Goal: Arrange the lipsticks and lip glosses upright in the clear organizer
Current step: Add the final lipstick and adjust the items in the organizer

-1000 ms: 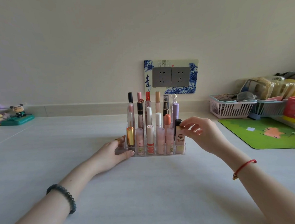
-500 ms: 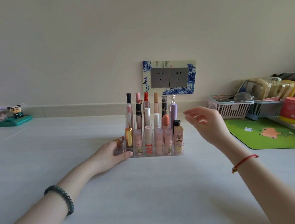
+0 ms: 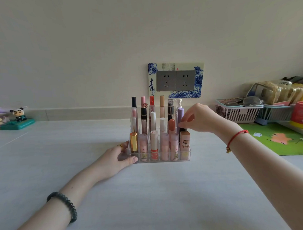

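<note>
The clear organizer (image 3: 159,161) stands on the white table, filled with several upright lipsticks and lip glosses in stepped rows. My left hand (image 3: 114,158) grips its left end, thumb along the front corner beside a gold lipstick (image 3: 134,141). My right hand (image 3: 199,118) reaches in from the right, its fingertips pinched on the black cap of the peach lipstick with a cartoon print (image 3: 184,143) in the front right slot. A purple tube (image 3: 180,113) rises just behind those fingertips.
A white basket (image 3: 237,113) with glasses, a rack of pouches and a red tin (image 3: 301,116) sit at the right, above a green mat (image 3: 278,140). A panda figure (image 3: 18,115) stands far left. A wall socket (image 3: 176,80) is behind the organizer.
My right hand let go of the peach lipstick and lifted away open, then came back down with fingertips on its black cap. The left hand stayed on the organizer.
</note>
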Demonstrator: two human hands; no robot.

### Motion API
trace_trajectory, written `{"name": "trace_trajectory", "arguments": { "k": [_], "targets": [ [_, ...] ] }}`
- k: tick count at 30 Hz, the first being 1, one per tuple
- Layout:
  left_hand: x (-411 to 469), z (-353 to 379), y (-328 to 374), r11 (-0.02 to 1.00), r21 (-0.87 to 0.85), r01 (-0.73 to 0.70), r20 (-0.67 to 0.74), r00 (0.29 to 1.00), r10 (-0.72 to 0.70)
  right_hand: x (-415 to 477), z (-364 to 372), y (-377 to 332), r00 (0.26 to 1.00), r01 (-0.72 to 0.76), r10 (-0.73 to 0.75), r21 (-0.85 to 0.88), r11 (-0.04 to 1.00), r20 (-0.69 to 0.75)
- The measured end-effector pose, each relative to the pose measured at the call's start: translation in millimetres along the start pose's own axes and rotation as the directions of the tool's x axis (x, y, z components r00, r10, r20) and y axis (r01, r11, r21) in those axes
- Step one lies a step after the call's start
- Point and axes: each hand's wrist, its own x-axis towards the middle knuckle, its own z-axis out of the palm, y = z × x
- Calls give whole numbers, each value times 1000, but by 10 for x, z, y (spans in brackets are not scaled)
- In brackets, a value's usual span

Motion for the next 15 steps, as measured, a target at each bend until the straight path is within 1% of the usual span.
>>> {"name": "trace_trajectory", "arguments": {
  "k": [4, 8, 15],
  "targets": [
    [0, 2, 2, 1000, -16, -2, 7, 1000, 2, 9, 32, -17, 1000, -24, 24, -13, 1000, 12],
    [3, 3, -7, 1000, -27, 3, 16, 1000, -2, 13, 56, -13, 999, -38, 38, -19, 999, -14],
    [3, -2, 2, 1000, 0, 0, 11, 1000, 0, 20, 86, -19, 999, -11, 10, -11, 1000, -49]
  ]
}}
